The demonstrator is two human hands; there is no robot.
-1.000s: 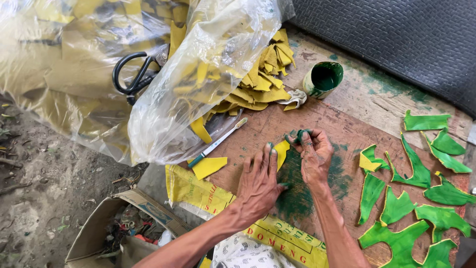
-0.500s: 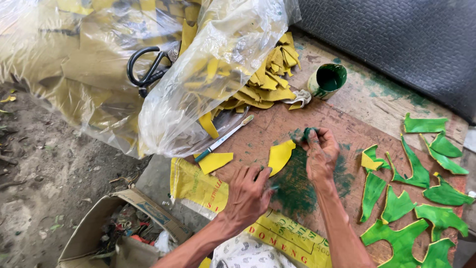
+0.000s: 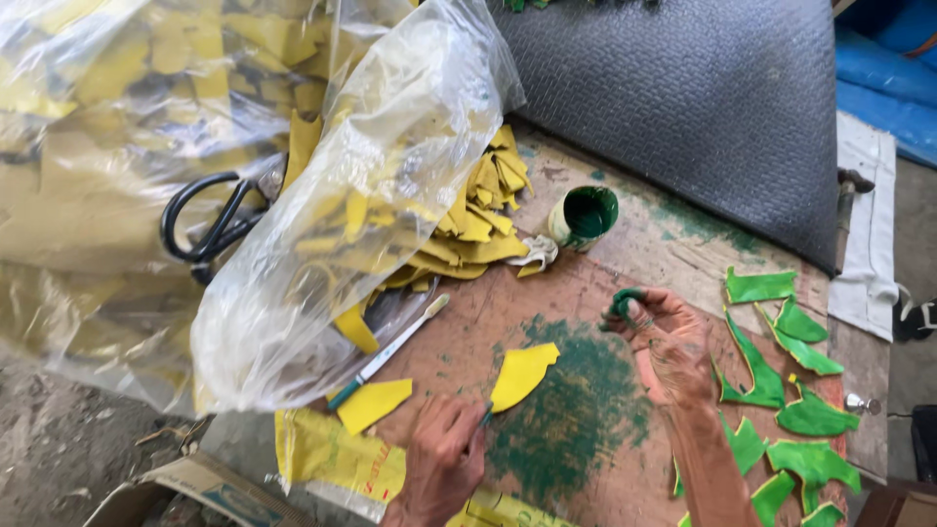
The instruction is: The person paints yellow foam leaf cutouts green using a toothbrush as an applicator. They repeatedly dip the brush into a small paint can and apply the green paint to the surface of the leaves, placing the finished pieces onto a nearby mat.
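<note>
The left hand (image 3: pixel 444 459) lay nearest the camera, at the lower edge of the board (image 3: pixel 468 332), its fingertips curled down onto the corner of a yellow piece (image 3: pixel 522 374); it pinned that piece rather than gripped it. The piece rested flat at the near edge of a green paint patch (image 3: pixel 576 410), unpainted on the face that showed. A second yellow piece (image 3: pixel 373 403) lay just left of it, clear of the paint, with a brush (image 3: pixel 388 351) slanting up beside it, its dark tip toward the camera.

The right hand (image 3: pixel 669 342) was held a little farther in, over the far side of the patch, fingers closed tightly on a small green dauber (image 3: pixel 625 301), apart from the yellow piece. To its right, green-painted pieces (image 3: pixel 771 385) were spread out along the board, several close together.

Beyond the hands stood an open paint pot (image 3: pixel 584 217), green inside, just beside a loose heap of yellow offcuts (image 3: pixel 478 229) spilling from a clear plastic bag (image 3: pixel 351 215). Black-handled scissors (image 3: pixel 205 229) lay under the plastic at the far left.

The risks seemed to be these. The pinned piece was held only at one corner, so a stroke of the dauber could swing it across the wet patch and smear its underside. The left fingertips sat close enough to take paint and mark clean stock. The pot stood near the unpainted heap, so a knock from the right wrist could tip it and spoil that stock. The painted pieces might stick where they touched.
</note>
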